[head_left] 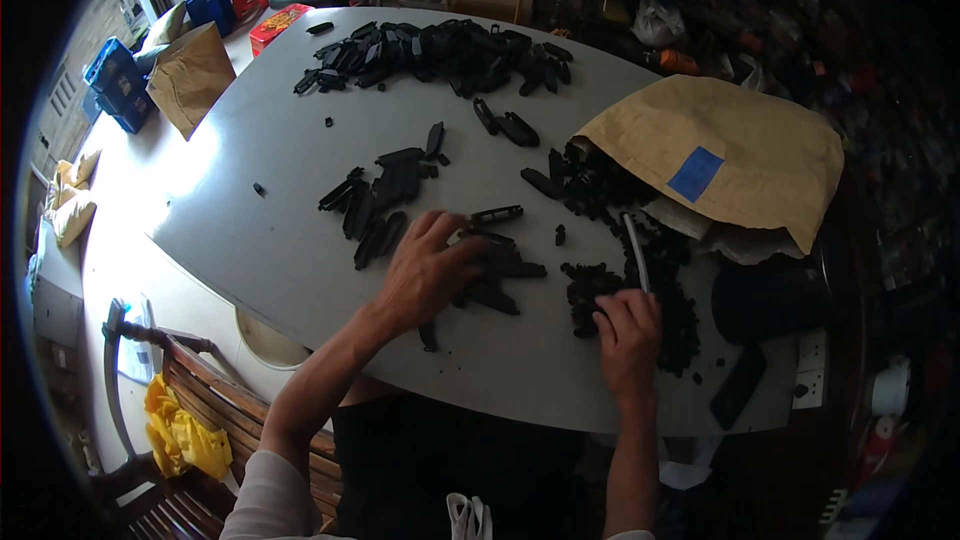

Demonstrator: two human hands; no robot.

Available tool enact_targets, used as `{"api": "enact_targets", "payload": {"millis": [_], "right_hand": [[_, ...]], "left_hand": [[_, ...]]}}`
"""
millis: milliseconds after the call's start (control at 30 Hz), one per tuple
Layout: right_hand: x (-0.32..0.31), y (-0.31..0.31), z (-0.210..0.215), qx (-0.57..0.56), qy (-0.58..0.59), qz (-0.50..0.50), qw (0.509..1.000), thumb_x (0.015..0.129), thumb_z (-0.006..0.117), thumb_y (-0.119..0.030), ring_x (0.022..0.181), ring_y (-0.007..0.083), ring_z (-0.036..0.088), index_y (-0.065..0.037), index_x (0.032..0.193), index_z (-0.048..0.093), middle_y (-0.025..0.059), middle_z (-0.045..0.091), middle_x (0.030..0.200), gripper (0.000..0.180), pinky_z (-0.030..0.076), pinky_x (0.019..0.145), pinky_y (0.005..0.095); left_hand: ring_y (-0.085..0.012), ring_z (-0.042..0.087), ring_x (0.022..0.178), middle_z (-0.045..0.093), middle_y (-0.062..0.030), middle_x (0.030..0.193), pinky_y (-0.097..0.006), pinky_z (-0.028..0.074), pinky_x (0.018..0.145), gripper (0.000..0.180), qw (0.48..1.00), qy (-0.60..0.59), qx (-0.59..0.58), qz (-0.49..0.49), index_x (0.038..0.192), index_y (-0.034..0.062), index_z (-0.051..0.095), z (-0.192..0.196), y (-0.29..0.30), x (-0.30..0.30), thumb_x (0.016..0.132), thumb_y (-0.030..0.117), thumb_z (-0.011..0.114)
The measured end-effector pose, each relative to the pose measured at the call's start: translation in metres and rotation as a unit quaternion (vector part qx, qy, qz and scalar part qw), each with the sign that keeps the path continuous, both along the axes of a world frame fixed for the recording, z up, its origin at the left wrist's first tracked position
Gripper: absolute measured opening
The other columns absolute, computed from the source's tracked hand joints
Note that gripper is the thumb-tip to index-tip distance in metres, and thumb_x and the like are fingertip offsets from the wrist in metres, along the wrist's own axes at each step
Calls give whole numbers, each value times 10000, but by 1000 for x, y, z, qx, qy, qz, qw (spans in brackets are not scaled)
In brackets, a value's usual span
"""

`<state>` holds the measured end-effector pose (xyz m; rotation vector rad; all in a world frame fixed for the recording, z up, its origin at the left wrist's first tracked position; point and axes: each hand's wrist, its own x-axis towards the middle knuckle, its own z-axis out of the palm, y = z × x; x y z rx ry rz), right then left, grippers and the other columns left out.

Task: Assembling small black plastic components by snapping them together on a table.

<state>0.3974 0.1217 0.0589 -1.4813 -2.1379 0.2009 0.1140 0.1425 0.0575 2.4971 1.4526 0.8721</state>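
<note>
My left hand (428, 268) reaches over a loose pile of long black plastic parts (500, 268) in the middle of the table. Its fingers are apart and bent down toward the parts, with the fingertips partly lost against the black. In my right hand (630, 335) a slim pale rod-shaped tool (636, 252) is gripped, pointing away from me. That hand rests beside a heap of small black pieces (592, 295). An oblong black frame-like part (497, 214) lies just beyond my left hand. Another cluster of black parts (398, 180) lies to the left.
A large heap of black parts (430, 52) covers the table's far side. At right, a brown paper sack (760, 150) lies open toward small black pieces. A dark phone-like slab (738, 386) lies near the right edge. A wooden chair (205, 380) with yellow bags stands at left.
</note>
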Motion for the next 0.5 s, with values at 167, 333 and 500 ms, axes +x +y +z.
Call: {"api": "enact_targets", "payload": {"millis": [167, 333, 500], "right_hand": [[-6, -16, -14, 9, 19, 29, 999, 724, 681, 55, 825, 281, 558, -15, 867, 622, 102, 544, 869, 170, 477, 686, 368], [-14, -16, -29, 27, -118, 36, 992, 669, 711, 55, 814, 287, 544, -23, 817, 550, 105, 520, 849, 232, 464, 665, 389], [-16, -12, -28, 40, -87, 25, 995, 664, 713, 46, 827, 290, 537, -32, 845, 519, 105, 510, 866, 277, 458, 658, 387]], "left_hand": [[-248, 473, 817, 480, -84, 909, -358, 424, 698, 317, 997, 43, 38, 53, 1045, 104, 624, -21, -34, 15, 728, 111, 629], [-222, 480, 855, 452, -80, 894, -322, 416, 710, 183, 992, 105, 70, 5, 955, 51, 590, -28, -30, 42, 790, 117, 546], [-238, 532, 819, 471, -93, 901, -345, 466, 686, 162, 999, 25, 41, -25, 940, 59, 548, -32, -38, 58, 782, 94, 543]]}}
